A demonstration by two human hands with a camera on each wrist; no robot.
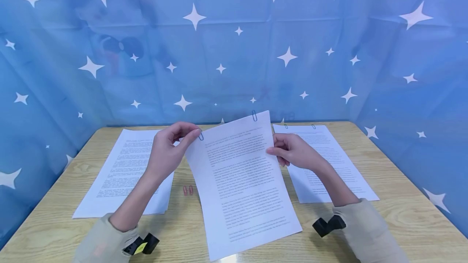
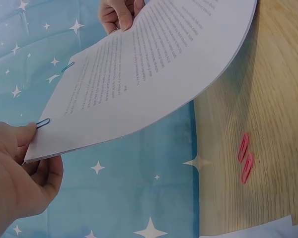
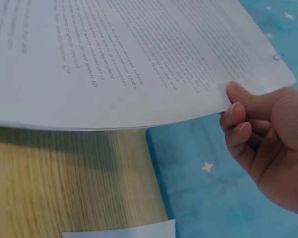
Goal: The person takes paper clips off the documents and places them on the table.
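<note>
Both hands hold up a stack of printed paper sheets (image 1: 241, 186), tilted above the wooden table. My left hand (image 1: 170, 147) pinches its top left corner, thumb beside a blue paper clip (image 2: 43, 122) on the top edge. A second blue paper clip (image 1: 254, 115) sits on the same edge toward the right corner. On the right side edge, below the corner, my right hand (image 1: 295, 150) pinches the sheets between thumb and curled fingers (image 3: 236, 116). Two pink paper clips (image 1: 188, 190) lie side by side on the table, left of the raised stack.
Another printed stack (image 1: 120, 173) lies at the table's left, partly behind the left forearm. To the right lies a printed stack (image 1: 329, 165) with two paper clips on its top edge. A blue star-patterned curtain (image 1: 234, 52) surrounds the wooden table (image 1: 409, 222) at the back and sides.
</note>
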